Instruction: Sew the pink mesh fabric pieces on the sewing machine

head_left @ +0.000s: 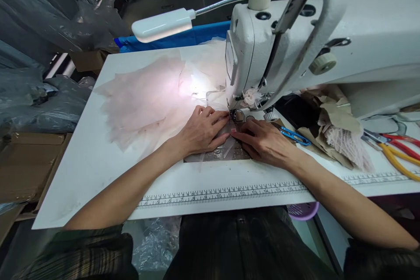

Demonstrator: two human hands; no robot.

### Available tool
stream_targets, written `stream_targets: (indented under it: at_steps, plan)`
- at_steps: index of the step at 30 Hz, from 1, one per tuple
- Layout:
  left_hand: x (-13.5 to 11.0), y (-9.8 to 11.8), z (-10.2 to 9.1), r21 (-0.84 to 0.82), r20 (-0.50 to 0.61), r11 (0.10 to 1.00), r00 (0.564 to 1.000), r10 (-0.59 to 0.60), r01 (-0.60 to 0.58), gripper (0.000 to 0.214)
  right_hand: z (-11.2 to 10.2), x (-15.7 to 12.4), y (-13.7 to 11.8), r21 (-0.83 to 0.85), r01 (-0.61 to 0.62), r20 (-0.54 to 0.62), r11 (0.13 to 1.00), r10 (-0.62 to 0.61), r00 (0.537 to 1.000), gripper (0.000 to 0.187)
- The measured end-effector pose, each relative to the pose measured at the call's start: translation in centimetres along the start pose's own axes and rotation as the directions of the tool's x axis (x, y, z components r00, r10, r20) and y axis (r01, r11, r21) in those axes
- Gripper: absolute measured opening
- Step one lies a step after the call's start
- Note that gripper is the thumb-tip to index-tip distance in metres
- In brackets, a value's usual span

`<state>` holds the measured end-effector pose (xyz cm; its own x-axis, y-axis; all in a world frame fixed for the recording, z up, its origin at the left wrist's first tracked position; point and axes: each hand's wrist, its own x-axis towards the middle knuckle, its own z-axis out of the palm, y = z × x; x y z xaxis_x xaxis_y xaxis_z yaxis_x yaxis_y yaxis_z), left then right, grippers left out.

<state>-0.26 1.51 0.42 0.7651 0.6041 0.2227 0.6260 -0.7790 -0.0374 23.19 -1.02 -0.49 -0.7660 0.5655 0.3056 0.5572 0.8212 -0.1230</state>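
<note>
Sheer pale pink fabric [144, 96] spreads over the left of the white table and runs under the needle of a white sewing machine [244, 48]. My left hand [204, 129] lies flat on the fabric left of the presser foot [233, 115], fingers stretched out and a little apart. On the other side, my right hand [262, 140] has its fingers bent and drawn together at the fabric's edge, just in front of the foot. Its fingertips seem to pinch the cloth, partly hidden. Between both hands, the fabric lies over a shiny metal plate [219, 155].
A lit lamp [164, 25] hangs over the fabric. Right of my right hand lie blue thread snips [295, 135], fabric scraps [344, 135] and yellow-handled scissors [398, 159]. A printed ruler [210, 194] follows the table's front edge. Cardboard boxes [29, 166] stand at the left.
</note>
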Motion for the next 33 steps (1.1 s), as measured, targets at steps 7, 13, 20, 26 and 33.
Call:
stream_targets:
  at_steps: [7,13,20,26,33]
  plan:
    - [0.12,0.00,0.00,0.019,-0.018,1.000,1.000,-0.005,0.005,0.042,0.08,0.02,0.10,0.042,-0.021,-0.004,0.999,0.021,1.000,0.026]
    - [0.23,-0.10,-0.06,0.039,-0.028,0.999,0.999,0.019,-0.018,0.041,0.17,0.01,0.08,0.049,-0.034,-0.008,0.998,0.034,0.999,0.027]
    - [0.26,-0.11,-0.07,-0.002,-0.007,1.000,1.000,0.004,-0.004,0.042,0.22,-0.14,0.12,0.092,-0.048,-0.030,0.995,0.051,0.998,0.029]
    - [-0.03,0.01,0.06,-0.028,-0.028,0.999,0.999,-0.019,0.019,0.043,0.17,-0.06,0.17,0.103,-0.038,-0.052,0.994,0.044,0.998,0.031]
    - [-0.29,0.06,0.31,-0.083,-0.034,0.996,0.999,-0.037,0.034,0.045,0.20,0.00,0.26,0.152,-0.059,-0.042,0.987,0.066,0.997,0.030]
